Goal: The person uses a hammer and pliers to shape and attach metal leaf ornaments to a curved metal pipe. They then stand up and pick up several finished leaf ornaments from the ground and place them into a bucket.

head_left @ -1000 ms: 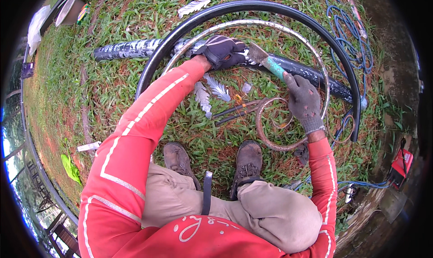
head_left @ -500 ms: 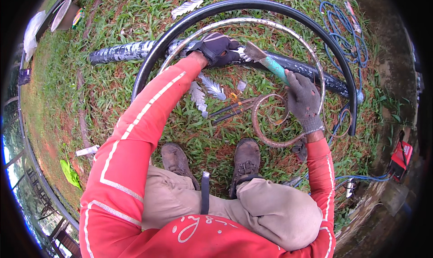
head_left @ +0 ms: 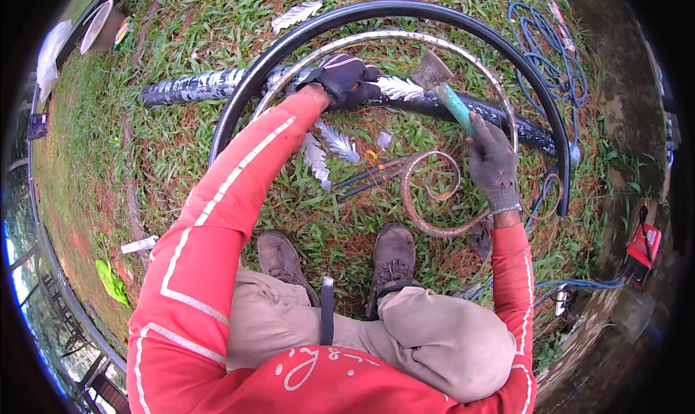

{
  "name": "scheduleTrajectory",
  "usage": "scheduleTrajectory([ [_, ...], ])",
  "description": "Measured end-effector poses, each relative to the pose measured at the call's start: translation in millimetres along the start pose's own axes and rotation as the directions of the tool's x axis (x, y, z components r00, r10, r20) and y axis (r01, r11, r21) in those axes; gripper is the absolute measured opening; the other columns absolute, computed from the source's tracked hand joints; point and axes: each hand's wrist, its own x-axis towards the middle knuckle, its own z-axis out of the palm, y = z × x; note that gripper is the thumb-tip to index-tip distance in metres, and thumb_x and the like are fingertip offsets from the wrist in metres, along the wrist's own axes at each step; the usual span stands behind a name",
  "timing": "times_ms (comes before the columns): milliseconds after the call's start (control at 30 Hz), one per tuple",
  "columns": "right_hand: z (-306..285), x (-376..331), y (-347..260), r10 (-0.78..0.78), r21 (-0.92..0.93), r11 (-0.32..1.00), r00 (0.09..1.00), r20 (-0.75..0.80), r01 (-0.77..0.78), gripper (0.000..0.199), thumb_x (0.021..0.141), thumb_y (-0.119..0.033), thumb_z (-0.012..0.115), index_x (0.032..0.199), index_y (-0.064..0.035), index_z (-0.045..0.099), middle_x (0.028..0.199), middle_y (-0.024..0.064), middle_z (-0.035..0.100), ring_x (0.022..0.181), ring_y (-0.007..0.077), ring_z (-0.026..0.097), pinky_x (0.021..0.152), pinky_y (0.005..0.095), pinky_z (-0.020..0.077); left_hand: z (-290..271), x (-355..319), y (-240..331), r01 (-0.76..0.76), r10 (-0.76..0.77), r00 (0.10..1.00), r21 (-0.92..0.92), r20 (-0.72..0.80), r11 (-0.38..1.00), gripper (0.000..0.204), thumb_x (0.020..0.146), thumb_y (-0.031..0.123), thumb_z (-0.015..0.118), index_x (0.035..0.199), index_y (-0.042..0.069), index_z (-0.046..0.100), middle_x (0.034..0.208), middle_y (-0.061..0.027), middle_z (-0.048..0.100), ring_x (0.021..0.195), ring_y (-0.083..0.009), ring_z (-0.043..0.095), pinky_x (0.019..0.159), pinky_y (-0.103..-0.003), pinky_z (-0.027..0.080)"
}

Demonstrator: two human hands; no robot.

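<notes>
My right hand [head_left: 494, 157], in a grey glove, is closed round the green handle of a hatchet [head_left: 432, 72], whose flared grey metal head is raised over the pipe. My left hand [head_left: 343, 81], in a dark glove, is closed at the left end of a silver metal leaf [head_left: 399, 88]; its fingertips are partly hidden. That leaf rests on a thick black pipe [head_left: 434, 104] with worn white patches. Two more silver leaves, one of them the ridged leaf [head_left: 339, 140], lie in the grass below. A silver leaf [head_left: 297, 14] is beyond the pipe.
A curved black tube [head_left: 405, 7] and a thinner pale metal hoop [head_left: 391, 35] arch round my hands. A rusty scroll [head_left: 407, 197] and dark rods [head_left: 365, 179] lie before my boots. Blue hose [head_left: 539, 52] coils at right, and a red box [head_left: 643, 244] stands by the wall.
The hatchet's head has lifted off the leaf and swung right, with my right hand shifting slightly right. More of the silver leaf shows. My left hand has barely moved.
</notes>
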Motion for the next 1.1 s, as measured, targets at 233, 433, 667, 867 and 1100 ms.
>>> scheduleTrajectory([
  [233,-2.1,6.7,1.7,-0.032,-0.076,0.996,0.996,0.087,0.039,0.068,0.097,-0.003,0.082,0.161,-0.0217,0.069,0.129,0.0149,0.080,0.112,0.0383,0.080,0.095,0.0493,0.0657,-4.5,-2.9,7.7,0.027,-0.027,1.000,-0.002,0.006,1.000,0.057,0.100,0.050,0.083,0.144,0.014,0.083,0.123,-0.0234,0.084,0.112,-0.0472,0.080,0.101,-0.053,0.062],
  [433,10.5,5.7,-9.9,-0.058,-0.035,0.998,0.998,0.038,0.060,0.066,0.095,-0.004,0.082,0.158,-0.0207,0.071,0.129,0.0130,0.080,0.111,0.0386,0.078,0.094,0.0502,0.0650,-1.1,-2.8,0.7,-0.037,0.037,0.998,-0.015,-0.056,0.999,0.054,0.100,0.048,0.084,0.143,0.015,0.084,0.123,-0.0239,0.084,0.112,-0.0474,0.080,0.099,-0.053,0.062],
  [667,12.5,12.8,-12.9,-0.103,0.023,0.994,0.994,-0.047,0.104,0.067,0.095,-0.003,0.082,0.159,-0.0204,0.070,0.131,0.0132,0.080,0.111,0.0387,0.079,0.095,0.0495,0.0653,6.8,-2.3,-6.7,-0.055,0.052,0.996,-0.028,-0.078,0.998,0.054,0.101,0.047,0.083,0.140,0.010,0.083,0.130,-0.0236,0.083,0.117,-0.0474,0.079,0.103,-0.054,0.061],
  [867,5.9,9.2,-9.5,-0.021,-0.048,0.998,0.993,0.120,0.027,0.065,0.098,-0.005,0.082,0.159,-0.0207,0.071,0.134,0.0154,0.081,0.115,0.0386,0.080,0.095,0.0479,0.0662,1.9,-1.7,0.7,-0.016,0.016,1.000,-0.008,0.000,1.000,0.057,0.103,0.046,0.081,0.145,0.007,0.080,0.135,-0.0240,0.082,0.123,-0.0476,0.078,0.107,-0.054,0.061],
  [1100,-21.4,-62.8,-21.2,0.412,0.093,0.905,0.910,0.057,-0.415,0.055,0.104,-0.009,0.080,0.158,-0.0123,0.073,0.133,0.0204,0.083,0.111,0.0378,0.084,0.095,0.0454,0.0651,-21.3,-10.4,14.3,0.060,-0.057,0.998,-0.137,0.026,0.989,0.123,0.084,0.060,0.097,0.177,0.000,0.044,0.161,-0.0262,0.070,0.150,-0.0433,0.066,0.125,-0.049,0.052],
])
